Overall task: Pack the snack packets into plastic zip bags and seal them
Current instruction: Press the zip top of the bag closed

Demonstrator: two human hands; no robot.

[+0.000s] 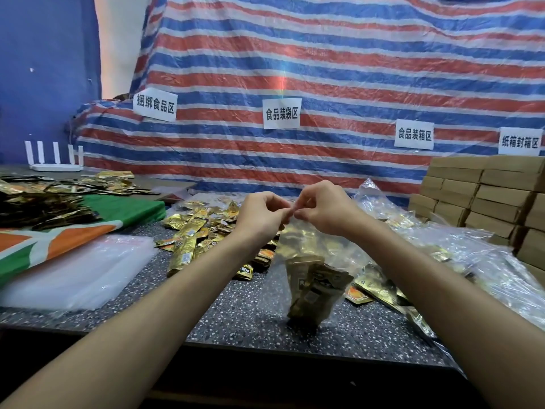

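Striped tarp (324,69), red/blue/white, filled the background. Four white paper signs were on it, left to right: "捆绑食品区" (154,107), "食品装袋区" (281,114), "食品装箱区" (414,134), "纸箱封箱区" (520,142).

Dark speckled table (250,314) ran below. Brown cardboard boxes (486,199) were stacked at far right. Heap of crumpled clear plastic (472,252) lay in front of them with some gold packets under it. Stack of flat empty bags (79,270) sat at left, overlapping a green/orange/white sheet (59,234). White router (56,157) with upright antennas stood at back left.

Loose gold snack packets (200,228) were piled mid-table, with more dark-and-gold ones at far left. Packet print was too blurred to read.

Zip bag (309,261), clear, was held up over the table centre, hanging from its top edge. Several gold packets (318,290) sat in its bottom.

Left hand (261,214) and right hand (324,211) met at the bag's top edge. Each pinched it between thumb and forefinger, tips nearly touching. The other fingers were curled in. Could not tell whether the zip was closed.
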